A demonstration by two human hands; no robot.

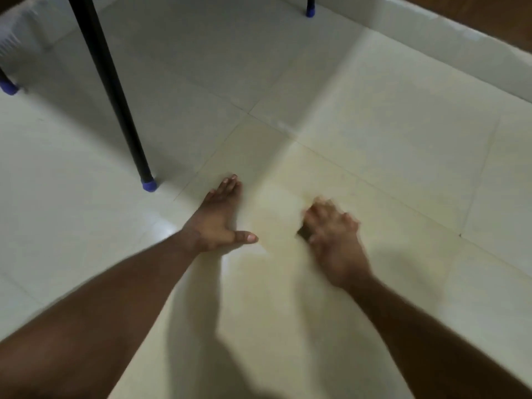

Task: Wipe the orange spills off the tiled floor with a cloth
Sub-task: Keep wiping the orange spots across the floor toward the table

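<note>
Open tiled floor (374, 133) extends ahead and to the right of both hands, up to the pale skirting (449, 50) along the far right edge. To the front left, a black leg (115, 90) with a blue foot cap (149, 185) stands near the left hand (218, 217); further capped feet (8, 87) (310, 11) stand well apart, at the far left and top.

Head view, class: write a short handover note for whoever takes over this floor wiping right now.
Left hand: flat on the tiled floor, fingers straight, holding nothing.
Right hand: blurred, low over the floor; a small dark thing shows under it, perhaps the cloth, cannot tell.
Done: cannot tell.
Left: a faint yellowish smear lies between the hands; wipe it.
</note>
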